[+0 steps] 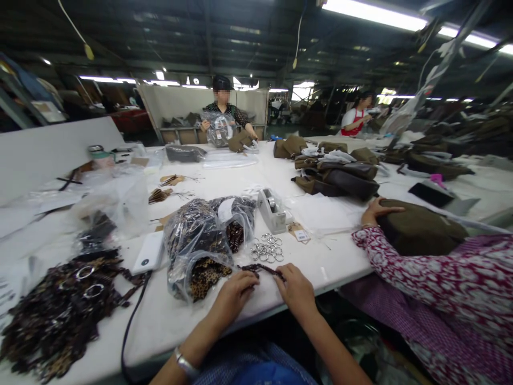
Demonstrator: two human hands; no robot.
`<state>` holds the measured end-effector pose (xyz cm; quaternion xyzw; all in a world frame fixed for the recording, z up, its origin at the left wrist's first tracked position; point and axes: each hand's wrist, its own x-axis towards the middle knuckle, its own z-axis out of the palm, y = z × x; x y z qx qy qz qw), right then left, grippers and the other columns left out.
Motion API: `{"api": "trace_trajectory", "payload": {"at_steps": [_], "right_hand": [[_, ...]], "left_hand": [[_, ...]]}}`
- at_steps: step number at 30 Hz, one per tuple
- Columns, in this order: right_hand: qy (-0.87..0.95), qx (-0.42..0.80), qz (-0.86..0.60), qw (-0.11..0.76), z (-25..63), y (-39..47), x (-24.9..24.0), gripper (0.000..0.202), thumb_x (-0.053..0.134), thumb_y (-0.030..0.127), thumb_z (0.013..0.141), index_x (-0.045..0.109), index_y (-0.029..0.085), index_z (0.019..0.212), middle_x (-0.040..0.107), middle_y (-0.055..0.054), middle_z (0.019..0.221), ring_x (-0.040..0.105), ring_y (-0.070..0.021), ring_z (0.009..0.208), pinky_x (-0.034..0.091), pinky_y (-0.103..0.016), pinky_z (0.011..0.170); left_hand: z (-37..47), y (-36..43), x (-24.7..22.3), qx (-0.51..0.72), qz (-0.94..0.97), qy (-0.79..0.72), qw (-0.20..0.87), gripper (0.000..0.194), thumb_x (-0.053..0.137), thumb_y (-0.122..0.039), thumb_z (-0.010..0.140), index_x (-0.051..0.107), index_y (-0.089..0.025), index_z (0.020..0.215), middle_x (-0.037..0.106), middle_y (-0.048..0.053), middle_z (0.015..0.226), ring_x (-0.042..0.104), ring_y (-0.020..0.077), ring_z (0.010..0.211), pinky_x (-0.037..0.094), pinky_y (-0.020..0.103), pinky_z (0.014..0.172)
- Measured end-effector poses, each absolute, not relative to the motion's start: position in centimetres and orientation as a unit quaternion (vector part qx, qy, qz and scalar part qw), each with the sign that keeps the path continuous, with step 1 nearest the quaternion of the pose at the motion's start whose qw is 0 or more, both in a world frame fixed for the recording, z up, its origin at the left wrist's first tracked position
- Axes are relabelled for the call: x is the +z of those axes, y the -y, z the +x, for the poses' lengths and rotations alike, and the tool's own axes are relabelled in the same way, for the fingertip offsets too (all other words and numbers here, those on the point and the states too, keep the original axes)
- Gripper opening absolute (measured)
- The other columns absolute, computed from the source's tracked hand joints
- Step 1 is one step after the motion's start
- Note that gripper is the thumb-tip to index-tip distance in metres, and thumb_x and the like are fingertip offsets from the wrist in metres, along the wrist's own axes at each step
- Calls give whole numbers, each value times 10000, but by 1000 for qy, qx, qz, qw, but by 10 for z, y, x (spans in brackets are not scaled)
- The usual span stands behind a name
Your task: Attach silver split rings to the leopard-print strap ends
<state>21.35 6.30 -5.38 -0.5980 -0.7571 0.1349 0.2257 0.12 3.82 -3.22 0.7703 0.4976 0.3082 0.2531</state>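
A narrow dark leopard-print strap (264, 268) stretches between my hands, low over the table's front part. My left hand (237, 291) pinches its left end with curled fingers. At the other end, my right hand (295, 289) grips the strap between thumb and fingers. Just beyond lies a cluster of silver metal rings (267, 248). To the left sits a clear plastic bag (196, 240) with leopard-print fabric pieces inside. A heap of dark leopard-print straps (60, 310), some with silver rings, spreads at the far left.
A grey tape dispenser (272, 211) stands behind the rings, with paper tags (300, 233) beside it. A white power bank (148, 254) trails a black cable. At right, a co-worker's hand (374, 211) rests on an olive bag (420, 227). More olive bags (336, 171) are stacked behind.
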Motion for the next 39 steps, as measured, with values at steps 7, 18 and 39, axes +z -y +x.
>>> {"api": "trace_trajectory", "payload": {"at_steps": [7, 18, 39], "right_hand": [[767, 199, -550, 261, 233, -79, -51, 202, 533, 303, 942, 720, 226, 945, 703, -34, 897, 661, -176, 805, 499, -274, 777], [777, 142, -567, 235, 197, -127, -67, 220, 531, 163, 933, 682, 236, 1076, 661, -59, 1013, 608, -214, 982, 457, -284, 836], [782, 140, -543, 271, 203, -108, -57, 97, 590, 149, 854, 663, 211, 869, 644, -57, 923, 598, -217, 934, 472, -288, 816]], "left_hand": [[5, -66, -25, 349, 736, -541, 208, 209, 526, -263, 924, 721, -206, 975, 761, 72, 1006, 696, 217, 961, 529, 340, 897], [-41, -53, -24, 113, 711, -693, 42, 234, 610, -242, 868, 688, -213, 1086, 709, 85, 1147, 634, 276, 1071, 494, 383, 888], [-42, -50, -29, 173, 690, -701, -56, 326, 460, -203, 928, 684, -211, 1165, 691, 85, 1247, 701, 254, 1008, 553, 338, 835]]}}
